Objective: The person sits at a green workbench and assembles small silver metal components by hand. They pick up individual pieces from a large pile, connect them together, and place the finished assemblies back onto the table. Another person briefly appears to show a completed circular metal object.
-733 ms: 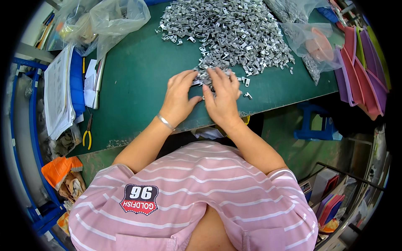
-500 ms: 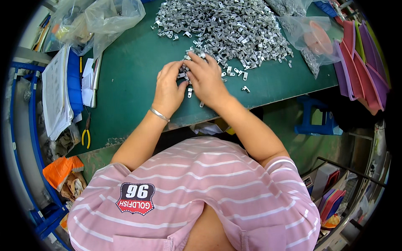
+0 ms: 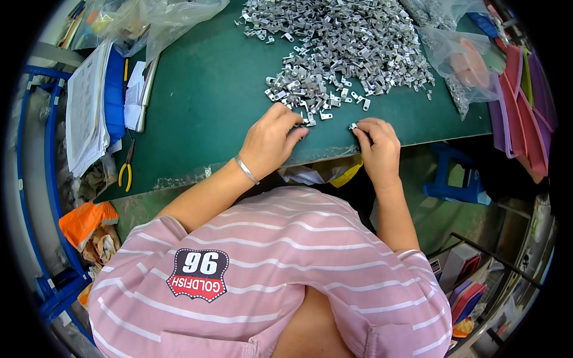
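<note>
A large heap of small silver metal brackets (image 3: pixel 352 48), each with a hole in its tab, lies on the green table. A smaller cluster of the same brackets (image 3: pixel 304 86) spills from its near side. My left hand (image 3: pixel 268 140), with a bangle on the wrist, is at the near edge of this cluster. Its thumb and fingers close around a small bracket (image 3: pixel 308 123), partly hidden by the fingertips. Further right, near the table's front edge, my right hand (image 3: pixel 379 149) pinches a single bracket (image 3: pixel 353 126) between thumb and fingers.
Yellow-handled pliers (image 3: pixel 126 170) lie at the left, beside papers (image 3: pixel 89 107) and a blue bin (image 3: pixel 115 95). Plastic bags (image 3: pixel 173 27) sit at the far left; a bag of parts (image 3: pixel 456 89) lies right. Pink and purple sheets (image 3: pixel 519 101) and a blue stool (image 3: pixel 450 173) are further right.
My hands were together over the near brackets and have moved apart. The right hand has come back and right with a bracket; the left has shifted right and nearer. The camera view has shifted slightly.
</note>
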The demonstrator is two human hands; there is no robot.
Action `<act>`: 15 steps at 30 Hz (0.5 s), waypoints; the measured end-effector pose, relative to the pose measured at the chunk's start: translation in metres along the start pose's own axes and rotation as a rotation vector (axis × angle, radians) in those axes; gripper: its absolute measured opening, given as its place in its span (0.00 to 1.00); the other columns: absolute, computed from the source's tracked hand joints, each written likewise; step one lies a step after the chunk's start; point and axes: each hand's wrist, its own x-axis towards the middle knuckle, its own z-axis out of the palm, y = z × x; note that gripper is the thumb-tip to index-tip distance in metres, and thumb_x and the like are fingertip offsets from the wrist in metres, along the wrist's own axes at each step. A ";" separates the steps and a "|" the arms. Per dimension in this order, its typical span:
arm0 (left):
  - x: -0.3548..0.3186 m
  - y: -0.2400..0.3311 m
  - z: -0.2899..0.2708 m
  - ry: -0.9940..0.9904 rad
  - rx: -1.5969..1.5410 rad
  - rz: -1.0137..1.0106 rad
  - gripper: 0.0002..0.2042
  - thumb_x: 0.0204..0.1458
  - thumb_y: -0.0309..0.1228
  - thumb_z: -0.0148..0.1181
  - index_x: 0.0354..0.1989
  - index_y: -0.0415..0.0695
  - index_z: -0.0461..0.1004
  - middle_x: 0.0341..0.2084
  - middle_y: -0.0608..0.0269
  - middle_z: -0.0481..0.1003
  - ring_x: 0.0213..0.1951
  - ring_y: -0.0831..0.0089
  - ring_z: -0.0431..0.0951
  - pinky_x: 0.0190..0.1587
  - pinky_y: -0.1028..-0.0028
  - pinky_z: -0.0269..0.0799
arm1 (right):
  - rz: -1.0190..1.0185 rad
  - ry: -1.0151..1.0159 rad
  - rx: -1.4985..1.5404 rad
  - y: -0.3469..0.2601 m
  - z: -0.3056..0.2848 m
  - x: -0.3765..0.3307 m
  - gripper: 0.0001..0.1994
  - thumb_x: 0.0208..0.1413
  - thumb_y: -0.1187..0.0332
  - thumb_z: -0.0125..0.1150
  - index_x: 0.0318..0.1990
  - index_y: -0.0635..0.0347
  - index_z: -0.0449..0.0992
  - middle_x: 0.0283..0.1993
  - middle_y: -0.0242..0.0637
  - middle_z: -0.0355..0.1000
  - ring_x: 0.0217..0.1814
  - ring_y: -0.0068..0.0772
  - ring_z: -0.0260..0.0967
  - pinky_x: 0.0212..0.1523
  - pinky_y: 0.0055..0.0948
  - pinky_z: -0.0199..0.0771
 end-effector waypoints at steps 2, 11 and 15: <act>0.003 -0.004 0.002 0.062 0.025 -0.032 0.10 0.42 0.23 0.63 0.35 0.39 0.74 0.29 0.58 0.68 0.26 0.66 0.72 0.29 0.71 0.69 | 0.044 0.026 0.171 -0.008 0.007 -0.004 0.04 0.43 0.79 0.63 0.28 0.65 0.75 0.33 0.40 0.73 0.31 0.36 0.72 0.33 0.26 0.71; 0.008 -0.006 -0.003 0.028 0.089 -0.011 0.11 0.39 0.22 0.64 0.33 0.40 0.74 0.29 0.58 0.68 0.31 0.60 0.72 0.33 0.68 0.69 | 0.249 -0.036 0.818 -0.027 0.025 -0.012 0.06 0.43 0.84 0.62 0.28 0.67 0.71 0.33 0.39 0.72 0.34 0.24 0.71 0.34 0.20 0.73; 0.009 -0.008 -0.004 0.068 0.060 0.051 0.10 0.37 0.20 0.65 0.30 0.40 0.74 0.29 0.60 0.70 0.30 0.65 0.73 0.33 0.70 0.69 | 0.309 -0.049 1.043 -0.029 0.027 -0.013 0.09 0.44 0.85 0.60 0.33 0.66 0.69 0.34 0.38 0.72 0.36 0.25 0.71 0.36 0.21 0.73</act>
